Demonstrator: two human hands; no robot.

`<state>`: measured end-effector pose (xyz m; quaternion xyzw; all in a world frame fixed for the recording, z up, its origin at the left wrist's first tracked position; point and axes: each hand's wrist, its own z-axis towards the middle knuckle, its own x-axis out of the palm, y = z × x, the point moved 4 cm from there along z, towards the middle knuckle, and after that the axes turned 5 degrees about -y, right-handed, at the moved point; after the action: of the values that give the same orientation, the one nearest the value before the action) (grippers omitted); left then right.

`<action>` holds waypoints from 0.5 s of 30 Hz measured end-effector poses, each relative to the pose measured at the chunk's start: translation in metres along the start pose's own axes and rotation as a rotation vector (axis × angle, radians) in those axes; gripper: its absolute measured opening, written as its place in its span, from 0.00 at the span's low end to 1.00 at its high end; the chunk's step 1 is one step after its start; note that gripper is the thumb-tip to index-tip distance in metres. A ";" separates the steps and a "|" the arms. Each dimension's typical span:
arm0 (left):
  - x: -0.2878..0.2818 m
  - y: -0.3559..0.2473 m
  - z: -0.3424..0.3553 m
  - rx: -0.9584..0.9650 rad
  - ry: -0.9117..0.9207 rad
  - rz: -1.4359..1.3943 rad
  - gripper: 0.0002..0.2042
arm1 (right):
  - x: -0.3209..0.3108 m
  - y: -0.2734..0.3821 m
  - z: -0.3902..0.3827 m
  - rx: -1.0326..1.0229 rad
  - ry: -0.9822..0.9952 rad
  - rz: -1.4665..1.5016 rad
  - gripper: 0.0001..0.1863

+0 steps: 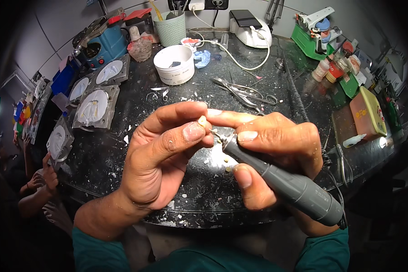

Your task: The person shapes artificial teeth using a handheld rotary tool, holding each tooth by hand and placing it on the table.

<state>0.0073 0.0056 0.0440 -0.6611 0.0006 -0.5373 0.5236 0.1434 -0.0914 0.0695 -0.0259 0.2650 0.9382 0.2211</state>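
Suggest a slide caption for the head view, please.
Left hand pinching a small piece, right hand holding a handpiece.

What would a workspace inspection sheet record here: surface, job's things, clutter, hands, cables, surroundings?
Surface: glossy black benchtop, scattered with pale chips.
Job's things: small pale tooth-shaped piece; dark grey cylindrical handpiece, its thin metal tip near the piece, contact unclear.
Clutter: round white plastic tub; grey metal flasks holding white plaster.
Hands: left hand pinches the piece; right hand grips the handpiece.
Cables: thin white cable looped across the bench's rear; black coiled cord beside the handpiece.
Surroundings: another person's hand at far left.
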 end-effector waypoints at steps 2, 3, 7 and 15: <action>0.000 0.002 -0.001 -0.057 -0.029 -0.019 0.16 | 0.000 0.000 0.000 -0.001 -0.002 0.013 0.18; -0.001 0.002 -0.001 -0.057 -0.029 -0.019 0.16 | 0.000 0.000 0.000 -0.002 -0.003 0.017 0.18; -0.001 0.002 -0.001 -0.037 0.004 -0.034 0.15 | 0.002 0.002 0.000 0.022 -0.008 -0.017 0.18; -0.001 0.003 -0.001 -0.002 -0.006 -0.016 0.14 | 0.003 -0.002 0.003 -0.084 0.004 -0.040 0.18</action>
<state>0.0082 0.0041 0.0409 -0.6631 -0.0056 -0.5396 0.5187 0.1413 -0.0873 0.0702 -0.0423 0.2252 0.9438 0.2380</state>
